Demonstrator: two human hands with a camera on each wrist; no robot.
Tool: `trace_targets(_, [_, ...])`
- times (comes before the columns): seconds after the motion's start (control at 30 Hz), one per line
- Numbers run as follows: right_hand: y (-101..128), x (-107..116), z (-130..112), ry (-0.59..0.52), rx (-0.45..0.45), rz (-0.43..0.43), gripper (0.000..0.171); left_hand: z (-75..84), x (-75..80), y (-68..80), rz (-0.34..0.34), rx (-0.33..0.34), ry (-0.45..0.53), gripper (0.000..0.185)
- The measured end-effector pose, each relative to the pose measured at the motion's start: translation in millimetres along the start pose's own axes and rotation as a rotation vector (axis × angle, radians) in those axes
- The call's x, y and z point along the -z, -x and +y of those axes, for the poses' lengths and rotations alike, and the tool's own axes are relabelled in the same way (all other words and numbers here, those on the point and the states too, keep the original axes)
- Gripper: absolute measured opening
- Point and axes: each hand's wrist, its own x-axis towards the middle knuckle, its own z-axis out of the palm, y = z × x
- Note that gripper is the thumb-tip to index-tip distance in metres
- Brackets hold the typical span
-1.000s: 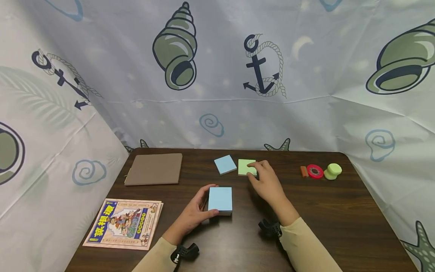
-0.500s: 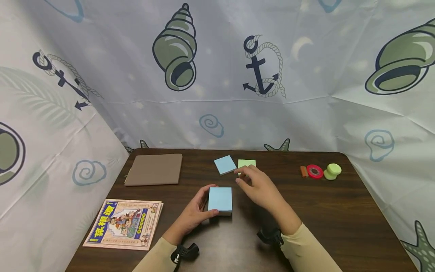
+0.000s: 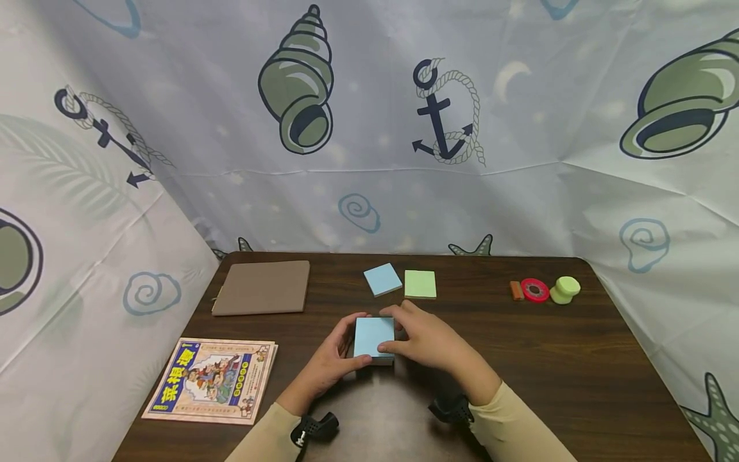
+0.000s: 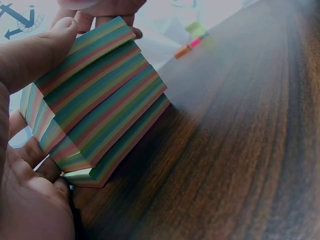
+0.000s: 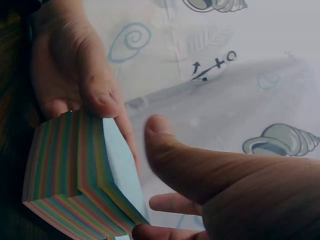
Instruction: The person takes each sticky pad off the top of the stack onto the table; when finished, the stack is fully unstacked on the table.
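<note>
A stack of sticky note pads (image 3: 369, 335) stands on the table, pale blue on top. Its sides show colored stripes and slightly uneven layers in the left wrist view. My left hand (image 3: 330, 354) grips it from the left, thumb at the near side and fingers behind. My right hand (image 3: 433, 340) hovers at the right edge of the stack, thumb and fingers spread apart with nothing between them. In the right wrist view its thumb (image 5: 162, 142) is beside the blue top. Behind the stack lie a green sticky note pad (image 3: 420, 284) and a tilted blue one (image 3: 382, 280).
At the left are a brown notebook (image 3: 262, 287) and a colorful printed booklet (image 3: 210, 382). On the right stand a small orange-brown block (image 3: 516, 291), a red round item (image 3: 535, 290) and a light green knob-shaped item (image 3: 565, 290). A patterned curtain (image 3: 381, 115) rises behind the table.
My right hand has left the green pad and come toward me and leftward to the stack. The left hand, the stack and both pads behind have stayed in place.
</note>
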Motion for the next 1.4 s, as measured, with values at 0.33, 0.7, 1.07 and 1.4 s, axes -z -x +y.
trace_targets(0.33, [-3.0,-9.4,3.4,0.062,-0.006,-0.038,0.076,0.7,-0.2,0.0,0.001,-0.014,0.007,0.088])
trace_targets(0.7, [-5.3,-10.5,6.9,0.045,-0.022,-0.044,0.081,-0.2,-0.2,-1.4,0.002,-0.016,0.017,0.088])
trace_targets(1.07, [-4.4,-8.2,7.4,0.030,-0.032,-0.051,0.078,1.9,-0.4,-0.3,0.006,0.012,0.007,0.090])
trace_targets(1.4, [-3.7,8.4,11.4,0.023,-0.093,0.005,0.074,3.7,-0.8,-0.3,0.014,0.032,0.004,0.092])
